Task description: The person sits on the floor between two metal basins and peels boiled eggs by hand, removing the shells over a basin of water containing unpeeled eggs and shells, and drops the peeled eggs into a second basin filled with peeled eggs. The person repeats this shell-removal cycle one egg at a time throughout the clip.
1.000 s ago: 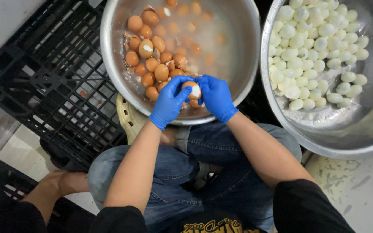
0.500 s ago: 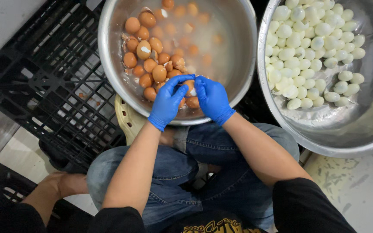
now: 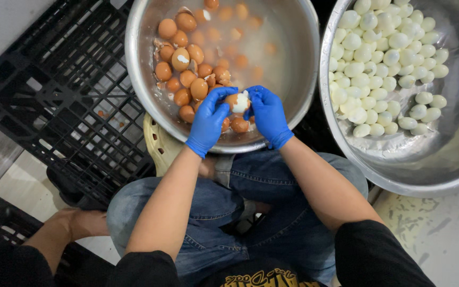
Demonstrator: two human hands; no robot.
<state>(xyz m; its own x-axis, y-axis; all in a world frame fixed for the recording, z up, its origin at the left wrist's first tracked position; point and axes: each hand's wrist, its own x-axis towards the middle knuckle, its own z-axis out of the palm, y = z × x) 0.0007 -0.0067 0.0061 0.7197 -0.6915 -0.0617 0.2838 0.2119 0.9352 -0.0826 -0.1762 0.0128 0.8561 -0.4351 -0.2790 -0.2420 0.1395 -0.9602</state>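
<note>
Both hands in blue gloves, working over the near rim of the left steel bowl [image 3: 144, 101]. Left hand [image 3: 209, 121] closes its grip on a half-peeled egg [image 3: 238, 102], thumb and fingers curled round its left side; brown shell shows on the left part of the egg, bare white at its right. Right hand [image 3: 268, 115] closes on the same egg from 3 o'clock, fingertips pinched at the white part, thumb side on top; cannot tell whether it pinches shell or egg surface. Egg sits between the two hands, lifted just above the bowl's contents at about 6 o'clock of the bowl. Left bowl holds brown unpeeled eggs [image 3: 183, 59] bunched at 9 to 7 o'clock, several more blurred under cloudy water toward 12 o'clock, bits of shell among them. One brown egg [image 3: 239, 125] lies just below the hands, touching the near bowl wall. At 3 o'clock of the hands, well apart, a second larger steel bowl [image 3: 452, 159] with a heap of peeled white eggs [image 3: 383, 64] in its left half. Black plastic crate [image 3: 54, 101] at 9 o'clock under the left bowl. Person sits in blue jeans [image 3: 272, 212], knees below the bowls. Pale yellow slotted shoe [image 3: 158, 146] shows just under the left bowl's rim at 7 o'clock.
</note>
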